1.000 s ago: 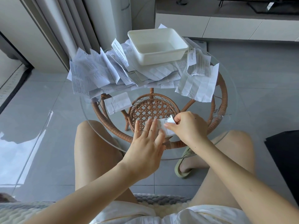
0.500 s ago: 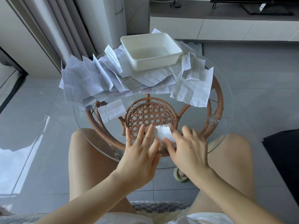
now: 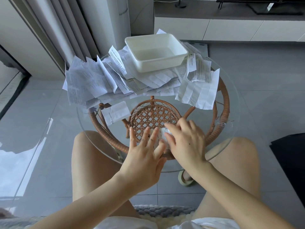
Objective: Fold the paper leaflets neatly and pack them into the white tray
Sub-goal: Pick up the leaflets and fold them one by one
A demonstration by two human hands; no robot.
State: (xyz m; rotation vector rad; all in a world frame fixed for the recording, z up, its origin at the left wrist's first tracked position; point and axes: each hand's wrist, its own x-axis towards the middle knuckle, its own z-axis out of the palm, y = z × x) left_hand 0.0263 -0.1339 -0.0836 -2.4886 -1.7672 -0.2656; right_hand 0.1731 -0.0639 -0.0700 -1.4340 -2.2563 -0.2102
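Observation:
A small folded leaflet (image 3: 162, 135) lies flat on the near part of the round glass table (image 3: 231, 116). My left hand (image 3: 145, 154) rests on its left side with fingers spread. My right hand (image 3: 186, 142) presses flat on its right side and hides most of it. The white tray (image 3: 181, 61) stands empty at the far side of the table, on top of a heap of unfolded leaflets (image 3: 92, 81). One folded leaflet (image 3: 116, 112) lies alone at the left of the table.
The glass top rests on a brown wicker frame (image 3: 225, 106) that shows through it. My bare knees sit under the near edge. A grey tiled floor, curtains at the far left and a low white cabinet (image 3: 231, 28) surround the table.
My right hand let the leaflet's raised corner down and now presses flat on the paper, sliding across it. My left hand stayed on the leaflet's left side.

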